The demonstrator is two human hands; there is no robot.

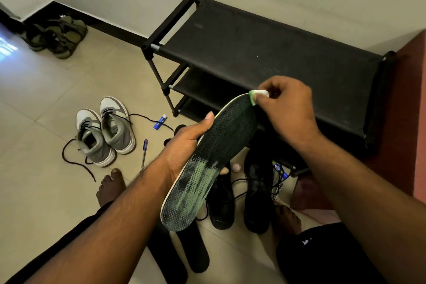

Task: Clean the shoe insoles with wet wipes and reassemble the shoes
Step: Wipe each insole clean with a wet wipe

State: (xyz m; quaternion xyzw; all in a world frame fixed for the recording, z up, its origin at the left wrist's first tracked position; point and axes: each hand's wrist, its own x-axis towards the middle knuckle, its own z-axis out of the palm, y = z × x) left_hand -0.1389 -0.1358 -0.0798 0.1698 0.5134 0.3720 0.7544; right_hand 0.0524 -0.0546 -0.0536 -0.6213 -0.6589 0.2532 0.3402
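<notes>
Two hands (186, 138) (290, 108) work an insole (214, 159); no writing is legible.

This was a home entryway. A black fabric shoe rack (265, 53) stood against the plain wall, and grey sneakers (105, 130) and olive sandals (57, 34) lay on the tiled floor (46, 99).

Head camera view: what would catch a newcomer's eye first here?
A dark insole with worn green patches fills the centre, gripped by the left hand while the right hand pinches a white wipe at its far tip. Grey sneakers with loose laces sit on the tiled floor to the left.
</notes>
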